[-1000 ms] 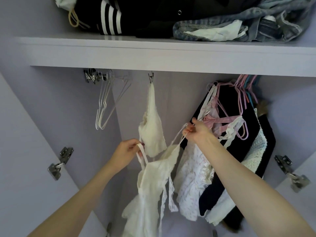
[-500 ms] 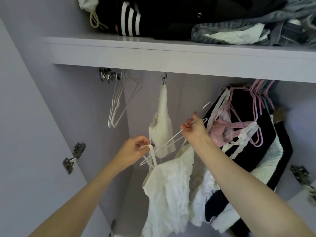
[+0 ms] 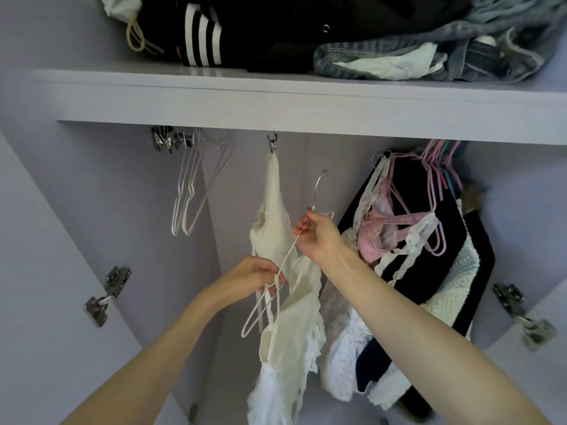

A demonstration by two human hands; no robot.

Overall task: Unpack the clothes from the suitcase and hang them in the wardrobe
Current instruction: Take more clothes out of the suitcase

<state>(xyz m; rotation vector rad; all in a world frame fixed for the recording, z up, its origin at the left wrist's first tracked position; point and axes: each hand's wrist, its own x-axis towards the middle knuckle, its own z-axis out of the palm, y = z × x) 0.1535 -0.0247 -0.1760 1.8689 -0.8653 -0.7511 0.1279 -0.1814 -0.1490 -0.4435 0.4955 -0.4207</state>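
- Near, lower centre of the frame: a white lace top (image 3: 288, 357) is seen hanging from its straps, slack, its hem running out of the bottom edge. The suitcase is not in view.
- Left hand (image 3: 253, 276), centre of the frame: fingers are pressed together, pinching a strap of the top against the lower arm of a white wire hanger (image 3: 276, 280). The hanger is tilted steeply, one shoulder low at centre-left, the hook (image 3: 319, 187) pointing up toward the shelf.
- Right hand (image 3: 319, 237), just above and right of the left: fingertips are closed on the hanger near its neck; a strap may also be held there, but this cannot be told.
- Step in hand, as judged: the top is being threaded onto the hanger, and hanging has not yet been done. The hook is free and well below the rail.
- Next move, as judged: the second strap would need seating on the other shoulder, the hanger levelling, then the hook lifting into the gap between a cream garment (image 3: 271, 219) on a clip and the crowded pink hangers (image 3: 435, 191) at right. A loose strap could slip off the thin wire.
- Mid-depth, left: empty white hangers (image 3: 190, 194) are noted on the rail; dark and white garments (image 3: 429, 271) are packed at right.
- Far, top of the frame: a shelf (image 3: 276, 99) carries folded denim (image 3: 399, 56) and a black item with white stripes (image 3: 201, 35).
- Writing: no brand, label or legible text is found anywhere in view.
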